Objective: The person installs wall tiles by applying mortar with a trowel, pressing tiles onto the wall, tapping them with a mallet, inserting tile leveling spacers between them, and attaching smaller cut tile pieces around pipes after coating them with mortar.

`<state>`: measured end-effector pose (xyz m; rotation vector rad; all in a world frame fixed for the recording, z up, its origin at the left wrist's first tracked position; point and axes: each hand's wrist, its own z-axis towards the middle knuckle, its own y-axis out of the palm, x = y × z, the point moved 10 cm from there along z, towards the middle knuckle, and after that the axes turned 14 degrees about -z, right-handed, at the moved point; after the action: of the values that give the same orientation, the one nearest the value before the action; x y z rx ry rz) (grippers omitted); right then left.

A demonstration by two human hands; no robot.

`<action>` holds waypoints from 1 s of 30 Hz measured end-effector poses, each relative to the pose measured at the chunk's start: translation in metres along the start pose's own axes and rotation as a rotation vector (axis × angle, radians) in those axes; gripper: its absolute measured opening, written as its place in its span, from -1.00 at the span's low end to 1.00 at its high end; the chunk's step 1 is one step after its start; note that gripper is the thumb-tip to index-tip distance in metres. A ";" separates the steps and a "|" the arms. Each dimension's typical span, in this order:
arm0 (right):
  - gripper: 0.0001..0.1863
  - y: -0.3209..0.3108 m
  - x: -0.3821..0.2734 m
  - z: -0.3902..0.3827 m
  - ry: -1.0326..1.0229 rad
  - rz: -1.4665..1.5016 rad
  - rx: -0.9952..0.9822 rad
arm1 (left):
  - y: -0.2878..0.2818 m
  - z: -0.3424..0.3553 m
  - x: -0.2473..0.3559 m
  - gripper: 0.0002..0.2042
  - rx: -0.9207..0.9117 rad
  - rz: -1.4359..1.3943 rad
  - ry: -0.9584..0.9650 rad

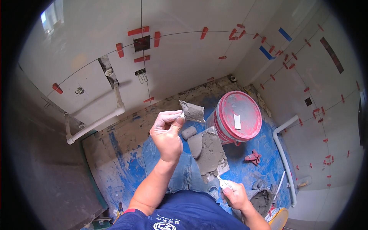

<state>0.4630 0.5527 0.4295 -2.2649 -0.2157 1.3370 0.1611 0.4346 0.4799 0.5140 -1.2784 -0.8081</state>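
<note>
While the right hand (234, 194) is gripping a flat trowel (209, 153) as a mortar (196, 145) palette, the left hand (166, 132) is pinching a small trowel (192, 111), loaded.

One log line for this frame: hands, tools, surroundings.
left hand: grips small trowel, mortar on blade | right hand: holds large trowel loaded with mortar | red bucket: lid on, beside trowels | floor: blue-coated

Red-lidded bucket (238, 117) on blue floor (130, 168), white pipes (100, 122), red tile clips (253, 157).
</note>
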 end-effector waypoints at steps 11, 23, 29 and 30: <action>-0.59 -0.119 0.208 -0.218 0.618 0.416 0.861 | -0.059 0.020 -0.056 -0.94 0.008 -0.714 -0.506; -0.38 -0.095 0.340 -0.286 1.340 -0.610 0.275 | -0.096 0.058 -0.008 -0.95 -0.014 -0.622 -0.373; -0.21 -0.056 0.127 -0.044 0.277 -0.996 0.319 | -0.104 0.071 0.051 -0.96 -0.047 -0.371 -0.145; -0.68 -0.058 0.056 -0.008 -0.002 -0.785 0.597 | -0.100 0.069 0.054 -0.95 -0.074 -0.392 -0.175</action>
<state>0.5048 0.6214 0.4172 -1.4373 -0.5532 0.8254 0.0749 0.3367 0.4568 0.6567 -1.3201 -1.2454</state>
